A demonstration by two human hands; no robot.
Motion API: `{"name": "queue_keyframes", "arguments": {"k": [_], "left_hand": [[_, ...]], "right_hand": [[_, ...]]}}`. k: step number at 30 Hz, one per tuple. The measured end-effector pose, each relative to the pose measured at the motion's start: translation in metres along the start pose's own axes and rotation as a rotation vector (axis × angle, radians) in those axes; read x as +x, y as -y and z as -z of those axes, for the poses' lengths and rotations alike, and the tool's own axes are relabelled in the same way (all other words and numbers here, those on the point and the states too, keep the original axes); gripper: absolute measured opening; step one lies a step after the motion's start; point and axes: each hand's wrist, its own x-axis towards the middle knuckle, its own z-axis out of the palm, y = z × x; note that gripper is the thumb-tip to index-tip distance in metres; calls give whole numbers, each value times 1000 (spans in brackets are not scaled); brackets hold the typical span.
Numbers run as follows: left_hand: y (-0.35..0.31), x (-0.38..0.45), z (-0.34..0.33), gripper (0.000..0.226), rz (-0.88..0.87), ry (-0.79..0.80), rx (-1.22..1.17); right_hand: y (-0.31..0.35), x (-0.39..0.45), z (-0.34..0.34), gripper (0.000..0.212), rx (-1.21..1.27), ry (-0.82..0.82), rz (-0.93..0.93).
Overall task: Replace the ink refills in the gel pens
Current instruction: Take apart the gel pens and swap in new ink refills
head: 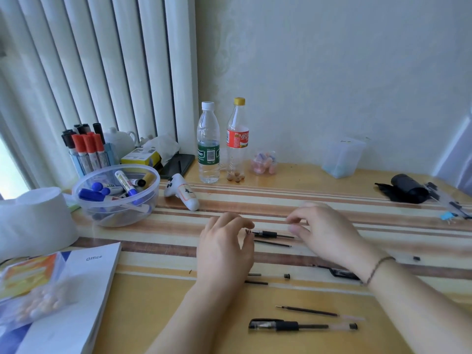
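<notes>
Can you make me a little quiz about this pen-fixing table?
1. True or false: the capped gel pen nearest the person lies whole on the table.
2. Which bottle has the yellow cap? A) the green-labelled bottle B) the red-labelled bottle
3. Fill in: the blue markers sit in a clear plastic ____.

Key: 1 true. 2 B. 3 bowl. Bonus look: the left hand pinches one end of a pen part, while the right hand hovers beside it with its fingers apart.
</notes>
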Motion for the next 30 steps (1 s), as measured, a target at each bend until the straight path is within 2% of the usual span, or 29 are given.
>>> {"name": "queue_keyframes", "arguments": {"k": [6, 9, 12, 15, 17, 20, 23, 26, 30], "left_hand": [[0, 2, 1, 15, -18, 11, 14], [-2, 1, 2, 21, -43, 45, 53], [-13, -4, 3, 34, -165, 121, 196], [-26, -9, 0, 25, -339, 171, 247], [-27, -10, 2, 24, -422, 260, 166], [-24, -9, 13, 23, -392, 460, 86], [-21, -11, 18, 25, -423, 464, 127], [-23, -10, 19, 21, -405, 415, 50], [-24, -10, 17, 13, -397, 377, -37]], "right_hand": [[6, 25, -34, 12, 4, 108, -16], [11, 21, -27, 5, 23, 36, -11], [21, -7, -8, 5, 22, -85, 108], [26, -40, 4, 9, 87, -106, 194], [22, -53, 7, 15, 78, -128, 224], [12, -62, 6, 22, 112, -159, 325], [1, -66, 0, 20, 141, -185, 388], [-5, -68, 3, 13, 162, -231, 332], [-15, -69, 0, 16, 242, -201, 289]]}}
